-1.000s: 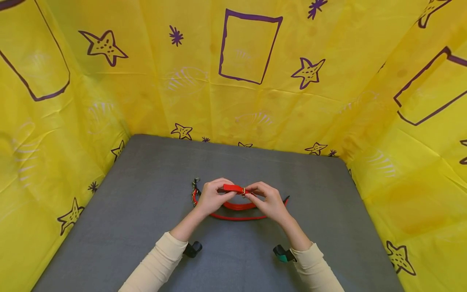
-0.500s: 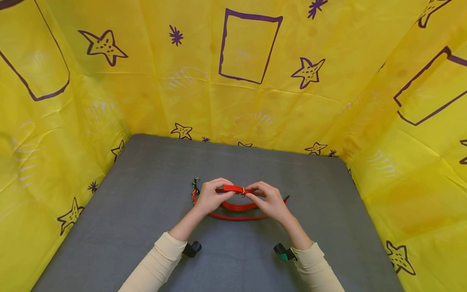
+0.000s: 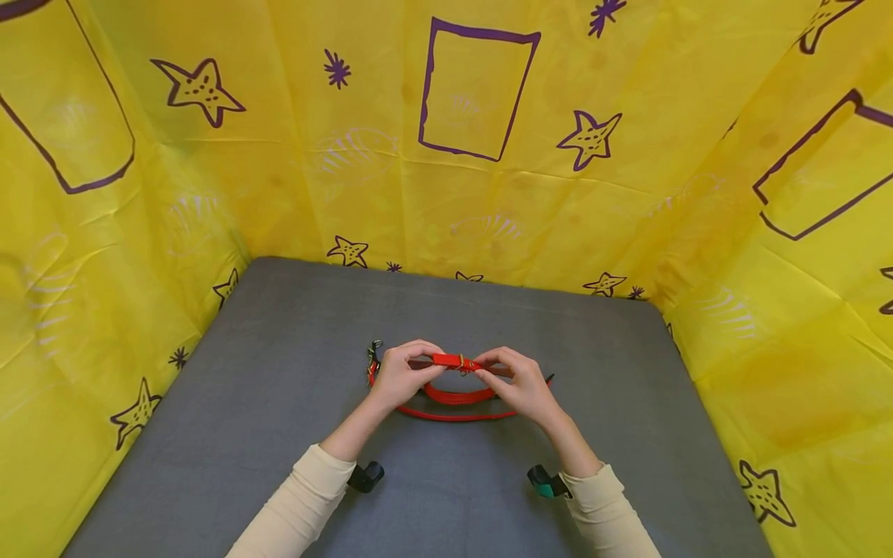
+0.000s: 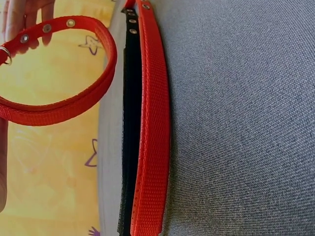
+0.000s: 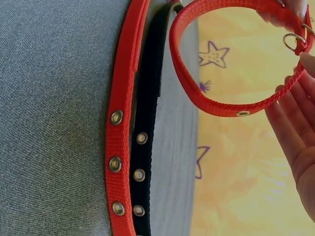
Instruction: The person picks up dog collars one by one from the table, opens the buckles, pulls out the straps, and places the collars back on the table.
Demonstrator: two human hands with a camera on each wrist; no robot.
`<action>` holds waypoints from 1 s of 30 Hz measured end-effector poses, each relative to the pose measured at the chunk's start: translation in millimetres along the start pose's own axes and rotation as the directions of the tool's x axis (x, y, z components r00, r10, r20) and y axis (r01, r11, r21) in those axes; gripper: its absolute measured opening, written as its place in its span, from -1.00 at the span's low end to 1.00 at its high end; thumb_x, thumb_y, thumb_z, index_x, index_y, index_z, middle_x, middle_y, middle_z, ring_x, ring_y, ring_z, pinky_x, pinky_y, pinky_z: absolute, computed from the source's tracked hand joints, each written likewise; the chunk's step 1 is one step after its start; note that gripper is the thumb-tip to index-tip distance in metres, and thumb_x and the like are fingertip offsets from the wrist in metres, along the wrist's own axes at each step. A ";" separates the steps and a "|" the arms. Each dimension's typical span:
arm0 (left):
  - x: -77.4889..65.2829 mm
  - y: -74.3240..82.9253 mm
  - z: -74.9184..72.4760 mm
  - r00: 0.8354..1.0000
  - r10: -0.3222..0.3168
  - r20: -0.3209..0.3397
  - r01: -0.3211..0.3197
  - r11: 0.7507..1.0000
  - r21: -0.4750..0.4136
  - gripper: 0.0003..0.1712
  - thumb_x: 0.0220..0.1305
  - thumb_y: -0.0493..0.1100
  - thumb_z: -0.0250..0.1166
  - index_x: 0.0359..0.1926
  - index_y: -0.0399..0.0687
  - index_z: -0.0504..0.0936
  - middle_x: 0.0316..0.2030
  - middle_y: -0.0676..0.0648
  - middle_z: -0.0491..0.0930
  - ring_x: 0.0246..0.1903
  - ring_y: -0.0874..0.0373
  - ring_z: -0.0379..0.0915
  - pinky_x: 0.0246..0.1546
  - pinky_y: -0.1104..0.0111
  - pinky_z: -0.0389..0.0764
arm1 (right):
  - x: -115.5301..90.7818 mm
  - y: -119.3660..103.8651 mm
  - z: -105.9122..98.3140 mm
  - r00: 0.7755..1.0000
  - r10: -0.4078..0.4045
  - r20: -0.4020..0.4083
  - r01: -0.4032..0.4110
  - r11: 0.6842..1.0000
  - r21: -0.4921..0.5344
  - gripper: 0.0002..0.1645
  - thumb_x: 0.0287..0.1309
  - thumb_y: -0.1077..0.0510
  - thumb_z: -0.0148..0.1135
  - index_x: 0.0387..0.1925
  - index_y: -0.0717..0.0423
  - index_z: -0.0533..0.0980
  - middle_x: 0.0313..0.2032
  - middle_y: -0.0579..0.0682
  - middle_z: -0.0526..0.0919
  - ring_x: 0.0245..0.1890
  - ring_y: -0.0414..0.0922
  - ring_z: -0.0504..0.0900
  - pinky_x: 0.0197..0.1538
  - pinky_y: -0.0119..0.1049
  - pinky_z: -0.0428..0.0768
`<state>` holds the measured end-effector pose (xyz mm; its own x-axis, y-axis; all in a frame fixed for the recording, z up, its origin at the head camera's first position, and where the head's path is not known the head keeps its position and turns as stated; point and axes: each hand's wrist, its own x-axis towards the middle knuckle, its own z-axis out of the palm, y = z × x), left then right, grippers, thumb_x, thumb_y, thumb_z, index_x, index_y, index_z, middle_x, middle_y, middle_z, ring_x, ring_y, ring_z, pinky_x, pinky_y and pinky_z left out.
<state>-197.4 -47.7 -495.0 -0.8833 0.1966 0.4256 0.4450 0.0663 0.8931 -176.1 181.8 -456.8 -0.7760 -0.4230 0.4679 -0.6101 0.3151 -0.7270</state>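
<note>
Both hands hold up a red pet collar [image 3: 448, 361], fastened into a loop. My left hand [image 3: 405, 377] pinches it left of the buckle, between thumb and fingers. On the other side of the buckle my right hand [image 3: 518, 385] pinches the band. Metal eyelets and a ring show on this red pet collar [image 4: 66, 114] in the left wrist view. Below it, a second red collar [image 5: 117, 98] with eyelets lies along the table, beside a black collar [image 5: 147, 93]. From above, the second red collar [image 3: 453, 418] forms a curve between the forearms.
Metal buckles and rings [image 3: 373, 358] of the lying collars are bunched left of my left hand. The grey table [image 3: 446, 496] is enclosed by yellow printed cloth [image 3: 321, 194] at the back and sides. Black camera mounts [image 3: 366, 477] hang at both wrists.
The hands have drawn slightly apart, and more of the collar's band shows between the fingers. The strap's free end has shifted a little right and the buckle a little left.
</note>
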 end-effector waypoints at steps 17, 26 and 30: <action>-1.8 41.5 -0.5 0.996 0.030 0.085 -0.034 0.999 0.041 -0.87 0.06 -0.51 0.39 -0.30 -0.40 0.70 -0.29 -0.25 0.67 -0.27 -0.06 0.63 -0.24 0.10 0.68 | 6.4 -10.8 9.5 0.994 -0.108 -0.034 0.108 0.994 -0.008 -0.72 -0.03 0.50 0.39 -0.21 0.34 0.61 -0.27 0.18 0.66 -0.31 -0.01 0.66 -0.21 -0.01 0.68; -2.7 45.4 -4.1 0.977 0.079 0.200 -0.100 0.990 0.095 -0.67 0.06 -0.43 0.43 -0.10 -0.40 0.66 -0.21 -0.27 0.66 -0.23 -0.13 0.60 -0.24 0.04 0.67 | 5.8 -12.2 8.9 0.997 -0.080 -0.010 0.080 0.996 -0.038 -0.75 -0.01 0.46 0.40 -0.22 0.33 0.61 -0.28 0.17 0.66 -0.32 0.01 0.66 -0.19 -0.07 0.68; -0.5 46.4 -1.8 0.970 0.146 0.196 -0.173 0.976 0.130 -0.69 0.02 -0.41 0.48 -0.16 -0.37 0.68 -0.28 -0.25 0.67 -0.31 -0.10 0.61 -0.28 0.14 0.69 | 6.9 -13.8 9.8 0.996 -0.083 -0.008 0.083 0.996 -0.045 -0.76 0.00 0.44 0.41 -0.22 0.32 0.62 -0.28 0.16 0.67 -0.34 -0.01 0.64 -0.23 -0.04 0.68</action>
<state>-176.5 -46.4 -453.5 -0.7628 0.3918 0.5145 0.6066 0.1578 0.7792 -171.5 166.2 -448.5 -0.7236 -0.4408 0.5311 -0.6791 0.3169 -0.6621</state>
